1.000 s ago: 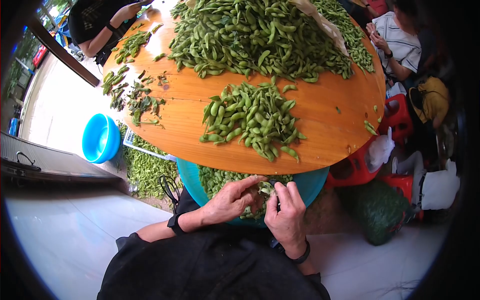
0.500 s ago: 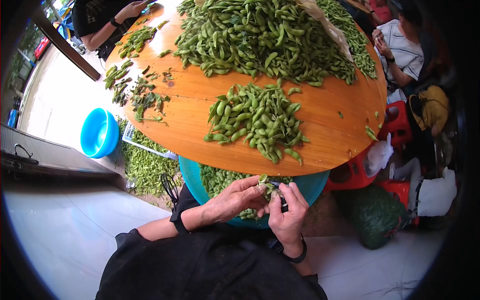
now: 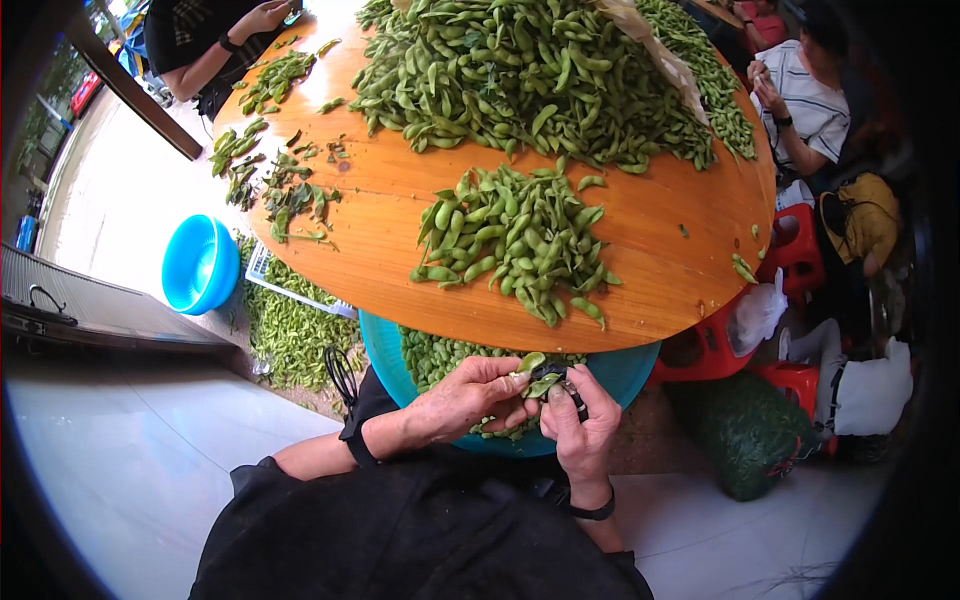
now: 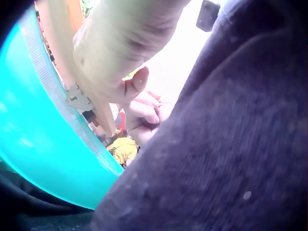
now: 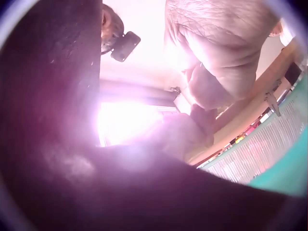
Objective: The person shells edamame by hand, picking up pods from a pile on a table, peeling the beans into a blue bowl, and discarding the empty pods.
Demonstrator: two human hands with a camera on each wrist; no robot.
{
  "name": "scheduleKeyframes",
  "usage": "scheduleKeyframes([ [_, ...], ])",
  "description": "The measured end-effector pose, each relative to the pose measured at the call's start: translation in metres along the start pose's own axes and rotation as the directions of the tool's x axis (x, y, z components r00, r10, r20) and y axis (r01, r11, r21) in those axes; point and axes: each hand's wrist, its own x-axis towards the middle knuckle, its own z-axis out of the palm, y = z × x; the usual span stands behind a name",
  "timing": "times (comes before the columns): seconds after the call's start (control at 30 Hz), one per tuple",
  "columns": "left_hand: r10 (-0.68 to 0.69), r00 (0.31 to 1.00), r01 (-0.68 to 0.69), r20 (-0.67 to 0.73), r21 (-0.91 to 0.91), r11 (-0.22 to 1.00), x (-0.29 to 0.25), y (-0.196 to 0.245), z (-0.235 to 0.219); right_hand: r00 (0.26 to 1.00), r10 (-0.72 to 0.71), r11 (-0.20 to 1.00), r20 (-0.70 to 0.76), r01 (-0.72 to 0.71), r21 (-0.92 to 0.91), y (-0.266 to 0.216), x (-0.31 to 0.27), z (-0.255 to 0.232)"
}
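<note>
At the lower centre of the frame in the head view, an opened green pod [image 3: 533,364] lies in the space between the two hands, above the blue-green basin [image 3: 379,352]. The left hand [image 3: 460,403] comes from the left and pinches the pod with its fingertips; the right hand [image 3: 583,425] comes from the right, with its fingers bent around a small dark thing [image 3: 556,371], whose exact kind I cannot tell. The upper half of the pod has its long axis tilted, from lower left up to the right, so its far end points toward the right hand's side. The left hand is the nearer one to this half, as it touches it, while the dark thing is just beside the pod, on its right. Both wrist views show bent fingers, but the pod is hidden there. Higher in the frame, a heap of pods [image 3: 512,238] rests on the wooden table [image 3: 370,265].
</note>
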Motion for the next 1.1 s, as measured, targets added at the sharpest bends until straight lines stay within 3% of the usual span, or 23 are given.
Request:
scheduleKeyframes([
  [0.07,-0.007,1.000,0.007,0.014,0.012,1.000,0.001,-0.003,-0.002,1.000,-0.001,0.999,0.014,0.000,0.048,-0.003,0.003,0.000],
  [0.17,0.011,1.000,-0.011,-0.018,0.018,1.000,0.002,-0.005,0.001,0.998,-0.068,0.996,0.002,0.068,-0.049,0.001,0.004,-0.001],
  [0.23,0.023,1.000,-0.023,-0.017,0.034,0.999,0.006,-0.006,0.001,0.920,-0.390,0.818,0.031,0.362,-0.447,0.013,0.002,-0.003],
  [0.33,0.070,0.993,-0.087,0.097,0.183,0.979,0.006,-0.005,0.001,0.938,-0.344,0.868,-0.039,0.302,-0.395,0.012,0.000,-0.008],
  [0.37,0.020,0.993,-0.047,0.120,0.230,0.972,0.007,-0.007,0.000,0.950,-0.298,0.910,-0.096,0.252,-0.329,0.005,-0.002,-0.010],
  [0.4,0.031,0.998,-0.040,0.059,0.162,0.986,0.005,-0.010,0.004,0.951,-0.257,0.941,-0.174,0.205,-0.267,-0.007,-0.005,-0.012],
  [0.47,0.049,0.998,-0.062,0.039,0.569,0.820,0.002,-0.003,0.005,0.907,-0.317,0.929,-0.277,0.238,-0.283,-0.003,-0.013,-0.040],
  [0.5,0.047,0.998,-0.065,0.046,0.577,0.814,0.004,-0.002,0.001,0.887,-0.286,0.928,-0.364,0.162,-0.335,-0.005,-0.019,-0.058],
  [0.53,0.227,0.949,-0.307,0.221,0.820,0.483,0.006,-0.002,-0.005,0.857,-0.256,0.923,-0.448,0.078,-0.378,-0.009,-0.024,-0.078],
  [0.57,0.311,0.842,-0.475,0.440,0.879,0.044,0.008,-0.002,-0.008,0.824,-0.354,0.788,-0.442,0.009,-0.615,-0.012,-0.027,-0.098],
  [0.6,0.311,0.840,-0.479,0.445,0.877,0.039,0.009,0.004,0.001,0.797,-0.447,0.594,-0.407,-0.075,-0.801,-0.014,-0.029,-0.116],
  [0.63,0.385,0.815,-0.456,0.434,0.889,-0.036,0.010,0.014,0.014,0.765,-0.513,0.486,-0.390,-0.116,-0.866,-0.013,-0.031,-0.126],
  [0.67,0.456,0.781,-0.427,0.427,0.898,-0.108,0.015,0.023,0.023,0.778,-0.410,0.538,-0.477,-0.216,-0.815,-0.016,-0.033,-0.131],
  [0.7,0.514,0.703,-0.433,0.491,0.869,-0.239,0.024,0.029,0.027,0.766,-0.452,0.510,-0.457,-0.198,-0.837,-0.014,-0.034,-0.134],
  [0.73,0.514,0.701,-0.434,0.494,0.868,-0.242,0.034,0.035,0.030,0.755,-0.492,0.480,-0.434,-0.181,-0.858,-0.013,-0.034,-0.136],
  [0.8,0.590,0.603,-0.260,0.536,0.832,-0.490,0.052,0.045,0.034,0.760,-0.483,0.523,-0.434,-0.146,-0.840,-0.013,-0.031,-0.127],
  [0.9,0.554,0.622,-0.198,0.553,0.796,-0.572,0.072,0.047,0.031,0.789,-0.494,0.562,-0.367,-0.032,-0.826,-0.010,-0.023,-0.112],
  [1.0,0.542,0.642,-0.201,0.542,0.801,-0.563,0.075,0.046,0.033,0.838,-0.457,0.635,-0.297,0.074,-0.769,-0.017,-0.012,-0.088],
  [1.03,0.540,0.642,-0.204,0.545,0.800,-0.565,0.073,0.045,0.036,0.875,-0.368,0.717,-0.315,0.051,-0.695,-0.014,-0.011,-0.084],
  [1.07,0.593,0.587,-0.238,0.551,0.818,-0.524,0.069,0.044,0.040,0.905,-0.277,0.789,-0.323,0.022,-0.614,-0.010,-0.008,-0.080],
  [1.1,0.644,0.532,-0.276,0.550,0.831,-0.482,0.065,0.043,0.045,0.933,-0.150,0.917,-0.327,0.007,-0.398,-0.006,-0.005,-0.075],
])
